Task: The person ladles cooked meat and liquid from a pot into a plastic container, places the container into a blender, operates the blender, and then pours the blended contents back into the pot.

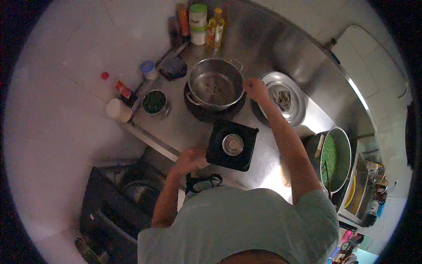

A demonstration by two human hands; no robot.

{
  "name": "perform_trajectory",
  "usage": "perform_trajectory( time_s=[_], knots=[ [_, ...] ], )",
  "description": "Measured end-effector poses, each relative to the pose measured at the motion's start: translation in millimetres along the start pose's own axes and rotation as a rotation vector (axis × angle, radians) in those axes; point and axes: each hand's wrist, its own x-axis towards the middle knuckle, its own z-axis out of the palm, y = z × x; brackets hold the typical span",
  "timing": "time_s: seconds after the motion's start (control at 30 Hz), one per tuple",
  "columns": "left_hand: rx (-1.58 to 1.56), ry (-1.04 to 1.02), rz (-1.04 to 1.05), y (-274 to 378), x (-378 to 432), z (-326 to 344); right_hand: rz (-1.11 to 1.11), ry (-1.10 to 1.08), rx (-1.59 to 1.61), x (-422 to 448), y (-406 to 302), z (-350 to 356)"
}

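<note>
A metal two-handled pot (216, 82) with some liquid in its bottom stands on a dark round burner in front of me. My right hand (256, 90) is at the pot's right rim, fingers bunched; whether it holds something small is too blurred to tell. Beside that hand lies a round metal tray (298, 112) with greyish food pieces. My left hand (191, 161) is low, by the left corner of a black square board or scale (214, 158), fingers partly curled and blurred. On the black square sits a small round metal bowl (233, 144) with pale contents.
A glass of chopped greens (154, 102) stands left of the pot, near a blue-lidded jar (148, 70). An oil bottle (216, 28) and green-lidded containers (198, 19) stand at the back. A large pot of green contents (331, 161) is at the right.
</note>
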Motion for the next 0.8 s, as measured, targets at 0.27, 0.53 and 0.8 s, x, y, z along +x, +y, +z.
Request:
perform_trajectory(
  time_s=[0.27, 0.53, 0.8],
  knots=[
    [-0.011, 0.487, -0.124, 34, 112, -39, -0.299, -0.313, -0.572, 28, 142, 111],
    [-0.371, 0.718, 0.004, -7, 195, -67, -0.071, -0.129, 0.612, -17, 105, 107],
    [-0.098, 0.553, 0.022, 1, 208, -109, 0.573, -0.172, 1.304, -37, 13, 67]
  ],
)
